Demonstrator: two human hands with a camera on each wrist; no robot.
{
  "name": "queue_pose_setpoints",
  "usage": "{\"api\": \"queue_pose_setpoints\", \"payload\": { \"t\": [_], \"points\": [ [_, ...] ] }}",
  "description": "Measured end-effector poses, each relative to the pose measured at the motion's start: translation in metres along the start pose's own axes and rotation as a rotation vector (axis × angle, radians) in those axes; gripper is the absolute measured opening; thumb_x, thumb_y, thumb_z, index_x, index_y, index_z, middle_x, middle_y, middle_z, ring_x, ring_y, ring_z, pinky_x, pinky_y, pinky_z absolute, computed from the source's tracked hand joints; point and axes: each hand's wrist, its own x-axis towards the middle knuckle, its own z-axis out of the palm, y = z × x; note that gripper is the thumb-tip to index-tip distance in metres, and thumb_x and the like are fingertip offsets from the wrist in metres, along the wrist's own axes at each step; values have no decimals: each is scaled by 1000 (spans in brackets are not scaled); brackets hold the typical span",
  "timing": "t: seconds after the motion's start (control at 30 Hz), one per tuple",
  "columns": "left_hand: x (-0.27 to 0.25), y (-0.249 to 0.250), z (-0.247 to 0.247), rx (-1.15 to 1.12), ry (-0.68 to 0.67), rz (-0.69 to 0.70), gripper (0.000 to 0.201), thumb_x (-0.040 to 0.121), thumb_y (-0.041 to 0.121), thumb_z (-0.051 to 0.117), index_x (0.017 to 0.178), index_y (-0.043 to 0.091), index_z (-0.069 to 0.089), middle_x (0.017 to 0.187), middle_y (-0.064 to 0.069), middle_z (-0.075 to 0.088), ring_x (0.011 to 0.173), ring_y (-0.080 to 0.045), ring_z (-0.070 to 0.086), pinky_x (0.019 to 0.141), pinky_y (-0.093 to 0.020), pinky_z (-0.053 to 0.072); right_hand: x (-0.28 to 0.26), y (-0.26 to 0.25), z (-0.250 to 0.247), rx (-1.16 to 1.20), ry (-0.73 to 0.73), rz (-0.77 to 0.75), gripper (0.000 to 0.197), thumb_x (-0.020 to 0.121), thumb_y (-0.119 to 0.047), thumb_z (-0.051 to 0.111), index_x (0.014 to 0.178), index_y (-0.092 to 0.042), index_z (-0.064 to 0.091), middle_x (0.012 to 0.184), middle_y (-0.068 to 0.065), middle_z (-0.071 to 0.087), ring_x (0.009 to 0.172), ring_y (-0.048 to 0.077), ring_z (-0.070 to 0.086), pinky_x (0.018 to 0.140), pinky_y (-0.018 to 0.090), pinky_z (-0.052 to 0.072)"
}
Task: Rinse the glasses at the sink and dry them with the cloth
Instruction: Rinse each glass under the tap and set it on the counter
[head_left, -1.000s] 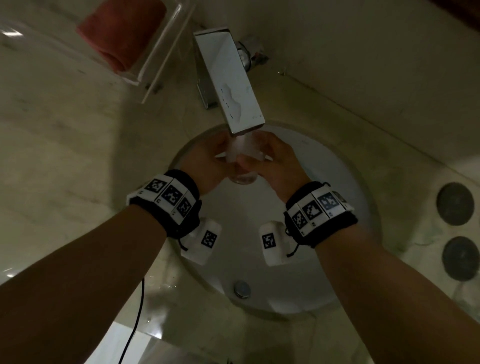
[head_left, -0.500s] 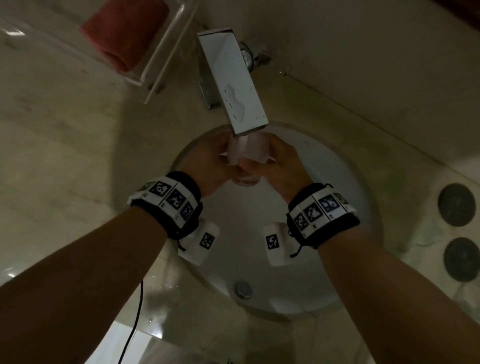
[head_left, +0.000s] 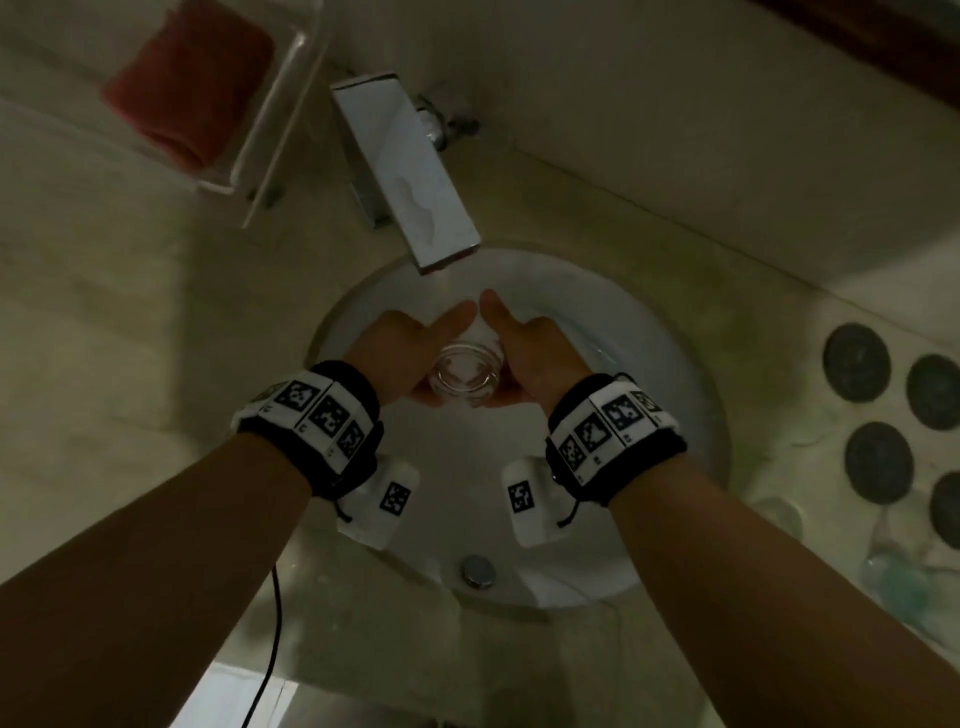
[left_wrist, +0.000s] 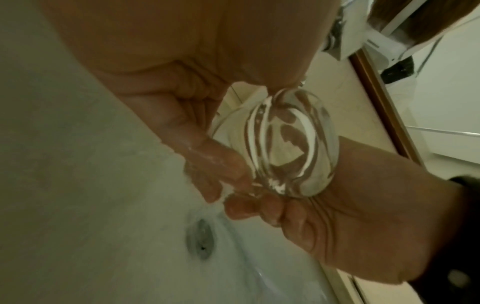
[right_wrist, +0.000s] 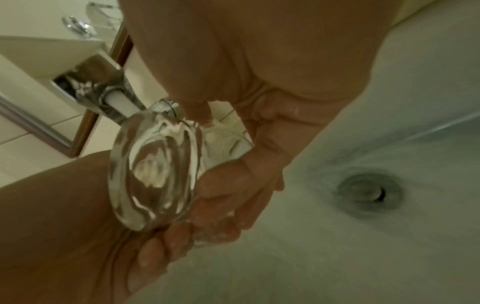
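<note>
Over the white sink basin (head_left: 670, 364), both hands hold one clear glass (head_left: 467, 371) tipped on its side, its thick base towards me. My left hand (head_left: 400, 353) cups it from the left and my right hand (head_left: 530, 353) from the right, thumbs stretched along its wall. In the left wrist view, wet fingers (left_wrist: 207, 160) curl under the glass (left_wrist: 280, 144). From the right wrist, the glass (right_wrist: 155, 174) lies between both palms, below the tap's outlet (right_wrist: 116, 102). The red cloth (head_left: 192, 88) lies folded in a clear tray at the back left.
The flat chrome tap (head_left: 410, 171) juts over the basin's far rim. The drain (right_wrist: 369, 191) sits in the wet basin floor. Dark round coasters (head_left: 854, 361) lie on the counter to the right, with clear glassware (head_left: 779, 514) near them. A black cable (head_left: 272, 623) hangs at the front.
Both hands have brought the glass down and back from right under the spout towards me. It is now tipped with its base facing up at me.
</note>
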Motion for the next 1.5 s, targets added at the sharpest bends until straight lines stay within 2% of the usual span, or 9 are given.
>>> {"api": "queue_pose_setpoints", "payload": {
  "t": [0.07, 0.2, 0.3, 0.47, 0.6, 0.7, 0.9, 1.0, 1.5],
  "points": [
    [0, -1, 5, 44, -25, 18, 70, 84, 64, 61, 86, -5, 75, 80, -17, 76, 72, -26, 75, 73, -38, 63, -5, 4, -6, 48, -1, 24, 82, 84, -73, 58, 127, -3, 53, 89, 12, 70, 80, 33, 76, 77, 50, 63],
    [-8, 1, 17, 60, -120, 101, 65, 79, 62, 68, 92, 0, 76, 88, -14, 78, 87, -29, 75, 81, -40, 62, -19, 16, -20, 68, 31, 51, 88, 62, -83, 59, 109, -8, 64, 103, 14, 76, 88, 33, 76, 83, 51, 62],
    [-13, 9, 33, 111, -167, 53, 92, 56, 82, 70, 90, -3, 76, 84, -18, 77, 82, -32, 75, 80, -48, 62, -39, 23, -35, 114, 56, 109, 80, 75, -79, 60, 113, -8, 62, 96, 20, 77, 83, 38, 76, 81, 53, 63],
    [-29, 31, 67, 230, -230, -15, 65, 82, 62, 66, 80, -3, 72, 63, -16, 72, 54, -23, 71, 49, -28, 57, -64, 41, -62, 136, 118, 171, 76, 89, -71, 53, 105, 2, 64, 69, 17, 74, 69, 34, 76, 75, 49, 64],
    [-40, 43, 83, 239, -328, 56, 53, 84, 57, 66, 94, 6, 74, 88, -14, 77, 74, -24, 74, 69, -35, 62, -78, 54, -80, 132, 213, 95, 65, 89, -70, 54, 86, -7, 66, 87, 19, 76, 86, 38, 75, 85, 53, 61],
    [-48, 52, 99, 160, -374, 93, 55, 75, 45, 78, 112, 8, 65, 105, -13, 72, 81, -24, 72, 68, -37, 61, -91, 60, -97, 248, 232, -2, 45, 94, -54, 60, 105, -11, 69, 103, 11, 73, 96, 35, 74, 88, 55, 60],
    [-58, 61, 151, 232, -377, 317, 56, 71, 24, 88, 118, 15, 59, 107, -4, 68, 96, -19, 68, 69, -28, 58, -128, 76, -147, 111, 357, -146, 80, 61, -71, 72, 122, -19, 66, 113, 1, 72, 103, 25, 72, 94, 47, 58],
    [-67, 66, 183, 358, -370, 486, 60, 65, 26, 92, 111, 23, 54, 104, 7, 66, 91, -7, 68, 71, -22, 54, -157, 92, -181, -75, 399, -171, 63, 81, -55, 75, 132, -21, 61, 120, -5, 67, 108, 15, 66, 89, 28, 53],
    [-93, 56, 327, 839, -278, 646, 78, 59, 39, 92, 120, 27, 43, 110, 9, 60, 99, -15, 60, 80, -25, 46, -189, 213, -319, -428, 727, -186, 58, 87, -43, 74, 136, -17, 56, 137, 7, 58, 126, 28, 55, 106, 40, 43]
  ]
}}
